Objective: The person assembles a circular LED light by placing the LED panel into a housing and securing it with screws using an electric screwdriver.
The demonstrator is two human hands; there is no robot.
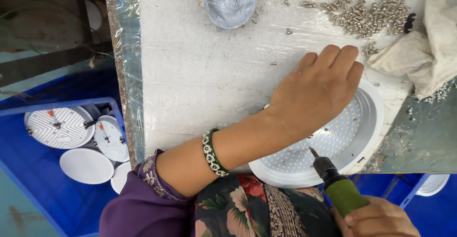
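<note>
The left hand (316,92) lies palm-down across the top of a round white lamp housing (369,137), fingers together and curled over its far rim — a flat, pressing grip rather than a pinch. The housing sits at the near edge of the white, plastic-wrapped surface (200,75), partly overhanging it, and its inside shows a disc studded with small yellow light dots (333,139). A green and white bangle (212,152) circles the left wrist, above a purple sleeve (138,208).

The right hand (376,220), low in the right corner, is closed around the green handle of a powered screwdriver (335,182); its dark tip touches the dotted disc just inside the near rim. The left forearm crosses over the disc's left half and hides that part of it.

Beyond the left hand a heap of small silver screws (366,13) spreads over the surface, with a few strays nearer the fingers. A crumpled white cloth (423,56) lies just beside the housing on the right, touching or nearly touching its far rim — I cannot tell which. At the far edge stands a round container of grey paste (230,0), well apart from the hands.

To the left, below the surface, a blue crate (28,170) holds several round white lamp parts (59,126), some ribbed, some plain. Another white round part (433,183) shows in a blue crate at the lower right.
</note>
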